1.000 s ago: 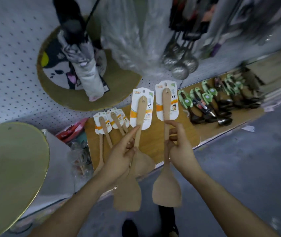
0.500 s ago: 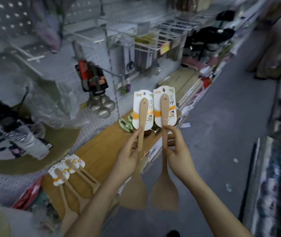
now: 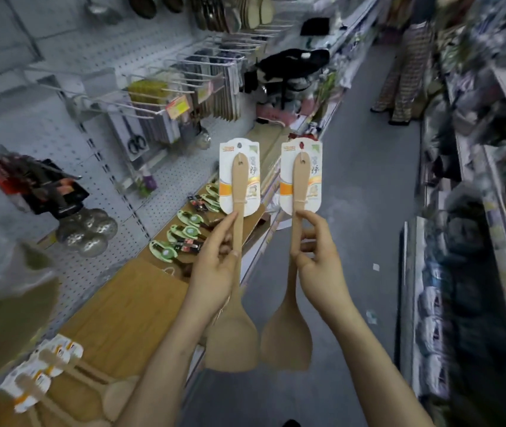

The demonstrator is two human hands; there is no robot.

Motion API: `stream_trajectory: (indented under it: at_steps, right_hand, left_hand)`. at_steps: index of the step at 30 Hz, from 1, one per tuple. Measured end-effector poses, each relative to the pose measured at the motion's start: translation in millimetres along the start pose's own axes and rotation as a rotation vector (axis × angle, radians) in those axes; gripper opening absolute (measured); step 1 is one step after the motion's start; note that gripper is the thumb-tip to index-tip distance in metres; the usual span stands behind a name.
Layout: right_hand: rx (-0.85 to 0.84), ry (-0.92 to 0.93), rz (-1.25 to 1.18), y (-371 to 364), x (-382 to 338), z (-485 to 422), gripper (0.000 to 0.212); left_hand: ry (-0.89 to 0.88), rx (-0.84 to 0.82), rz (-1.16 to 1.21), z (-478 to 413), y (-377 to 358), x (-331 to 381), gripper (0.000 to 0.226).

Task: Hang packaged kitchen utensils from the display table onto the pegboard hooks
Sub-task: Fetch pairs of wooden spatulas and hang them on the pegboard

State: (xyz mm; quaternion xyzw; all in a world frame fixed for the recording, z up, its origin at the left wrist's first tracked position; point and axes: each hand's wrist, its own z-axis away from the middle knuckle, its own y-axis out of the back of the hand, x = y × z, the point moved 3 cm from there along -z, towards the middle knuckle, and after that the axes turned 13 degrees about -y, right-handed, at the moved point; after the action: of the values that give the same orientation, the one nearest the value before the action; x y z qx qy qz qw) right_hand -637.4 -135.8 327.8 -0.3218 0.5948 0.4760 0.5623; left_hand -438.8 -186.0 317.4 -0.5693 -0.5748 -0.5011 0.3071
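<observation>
On cards, left wooden spatula (image 3: 240,180) and right wooden spatula (image 3: 301,180), held upright near the aisle-side edge of the display table (image 3: 116,322). Likely light, stiff; cards flimsy. Pinched mid-handle by left hand (image 3: 214,272) and right hand (image 3: 319,266). Up left, pegboard hooks (image 3: 165,100) crowded; free room toward the aisle.

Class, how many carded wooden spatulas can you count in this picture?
2. One spatula is gripped by the left hand, the other spatula by the right hand, blades down. Blurred utensils on the table may include more.
</observation>
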Motion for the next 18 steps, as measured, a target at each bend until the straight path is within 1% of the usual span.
stream_trajectory:
  at_steps: [4, 7, 8, 11, 12, 18]
  right_hand:
    - [0.014, -0.029, -0.009, 31, 14, -30, 0.056]
    - [0.017, -0.069, 0.018, 47, 25, -53, 0.069]
    - [0.022, -0.079, 0.011, 52, 27, -61, 0.069]
    - [0.050, -0.107, -0.023, 61, 36, -92, 0.058]
    - [0.063, -0.121, -0.025, 64, 38, -104, 0.057]
    - [0.168, -0.174, -0.038, 73, 43, -197, 0.062]
  left_hand:
    - [0.038, 0.045, 0.025, -24, -42, -2, 0.073]
    - [0.070, 0.035, 0.042, -45, -69, -9, 0.073]
    - [0.072, 0.021, 0.040, -53, -77, -13, 0.073]
    - [0.070, -0.041, 0.010, -86, -98, -29, 0.073]
    - [0.070, -0.060, 0.009, -98, -104, -36, 0.072]
    - [0.018, -0.206, 0.012, -197, -143, -82, 0.071]
